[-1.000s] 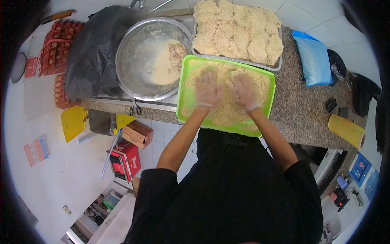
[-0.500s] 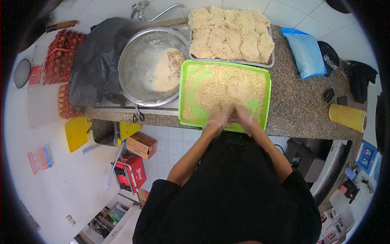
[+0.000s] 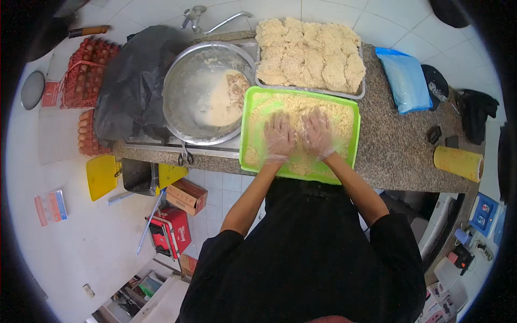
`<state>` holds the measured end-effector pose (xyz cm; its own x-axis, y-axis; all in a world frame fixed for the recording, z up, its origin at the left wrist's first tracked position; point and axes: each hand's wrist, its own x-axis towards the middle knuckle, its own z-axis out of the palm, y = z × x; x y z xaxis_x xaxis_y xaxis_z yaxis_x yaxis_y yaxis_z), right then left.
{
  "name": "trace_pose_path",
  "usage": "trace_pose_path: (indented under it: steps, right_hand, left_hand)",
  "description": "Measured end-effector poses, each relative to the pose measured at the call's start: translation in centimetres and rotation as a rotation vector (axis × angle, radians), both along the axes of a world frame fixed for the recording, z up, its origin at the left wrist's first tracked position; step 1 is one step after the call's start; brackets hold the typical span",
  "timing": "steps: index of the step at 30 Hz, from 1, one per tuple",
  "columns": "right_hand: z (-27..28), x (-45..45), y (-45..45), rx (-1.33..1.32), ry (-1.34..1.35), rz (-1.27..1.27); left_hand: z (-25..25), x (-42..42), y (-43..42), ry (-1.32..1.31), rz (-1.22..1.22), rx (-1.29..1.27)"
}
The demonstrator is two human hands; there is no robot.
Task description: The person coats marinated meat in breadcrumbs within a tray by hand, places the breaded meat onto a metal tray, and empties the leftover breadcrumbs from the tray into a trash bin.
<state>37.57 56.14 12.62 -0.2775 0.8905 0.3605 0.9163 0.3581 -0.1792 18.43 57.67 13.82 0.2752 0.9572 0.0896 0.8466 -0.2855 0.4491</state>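
A green tray point(image 3: 355, 145) holds a layer of pale crumbs point(image 3: 336, 110). My left hand point(image 3: 279, 137), in a clear plastic glove, lies palm down on the crumbs in the left half, fingers stretched out. Beside it, a small gap away, my right hand point(image 3: 318, 133) is also gloved and flat on the crumbs. Whatever is under the palms is hidden. Behind the green tray, a clear tray holds rows of crumb-coated pieces point(image 3: 309, 56). To the left, a metal bowl point(image 3: 183, 97) contains pale batter and a piece of raw meat point(image 3: 237, 89).
Scissors point(image 3: 185, 154) lie at the counter's front edge below the bowl. A black plastic bag point(image 3: 134, 89) and egg trays point(image 3: 89, 72) are on the left. On the right are a blue packet point(image 3: 404, 81), a cap point(image 3: 435, 86) and a yellow roll point(image 3: 458, 163). A faucet point(image 3: 196, 19) stands behind.
Both hands were together at the tray's near edge half a second ago. They have moved forward and apart, and now lie flat on the crumbs. The camera view has shifted slightly.
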Motion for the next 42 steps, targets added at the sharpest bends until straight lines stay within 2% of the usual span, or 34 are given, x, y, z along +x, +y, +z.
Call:
trace_pose_path:
  steps: [1,2,4,7,10,13,16,19,22,25,28,31,34,37,40,42]
  right_hand:
    - [0.2,-0.2,0.7,0.021,0.057,0.029]
    - [0.4,0.1,1.6,-0.085,0.047,-0.098]
    - [4.5,-0.6,2.7,-0.321,0.026,-0.349]
    - [1.0,-3.8,5.9,-0.295,0.342,-0.424]
    - [-0.1,-6.6,9.6,-0.556,0.084,-0.059]
    - [-0.7,-7.8,9.0,-0.695,0.108,0.086]
    - [0.4,-6.1,3.8,0.021,-0.074,0.388]
    - [1.9,-3.5,-0.3,-0.227,-0.065,0.643]
    - [-0.7,0.6,-1.4,-0.201,0.043,0.373]
    - [-1.0,0.2,0.4,-0.208,-0.016,-0.107]
    - [-1.0,-1.0,3.3,-0.249,0.05,-0.066]
    - [-2.0,-1.7,3.9,-0.101,-0.03,-0.104]
    - [-1.6,-1.0,3.2,-0.044,0.084,-0.071]
    - [-0.3,-1.0,3.9,-0.133,0.079,-0.078]
    - [0.4,1.7,2.3,-0.105,0.012,-0.084]
    - [4.4,3.1,-0.2,-0.355,0.02,-0.262]
  left_hand:
    - [0.0,-0.2,0.6,-0.054,-0.004,-0.061]
    - [-0.3,-0.2,1.4,-0.056,0.097,-0.031]
    - [-2.0,-0.4,1.4,-0.056,0.304,0.005]
    - [-4.7,0.0,4.1,-0.135,0.33,0.053]
    - [-2.4,0.7,6.4,-0.612,0.377,-0.268]
    - [-1.7,-0.6,7.2,-0.687,0.33,-0.244]
    - [0.9,-2.2,6.6,-0.704,0.329,-0.4]
    - [2.6,-2.6,2.8,-0.559,0.112,-0.389]
    - [-1.5,-2.0,-0.4,-0.103,-0.151,0.107]
    - [-1.8,0.6,-1.5,0.207,-0.118,0.082]
    - [-2.3,2.2,0.8,0.277,-0.07,0.084]
    - [-2.7,1.7,2.2,0.223,0.034,0.107]
    - [-2.1,1.3,2.2,0.205,0.064,0.059]
    - [-1.7,1.6,2.6,0.234,0.077,0.103]
    - [-0.7,-1.3,0.9,0.034,0.123,0.101]
    - [2.3,-3.1,-1.8,0.151,0.21,-0.132]
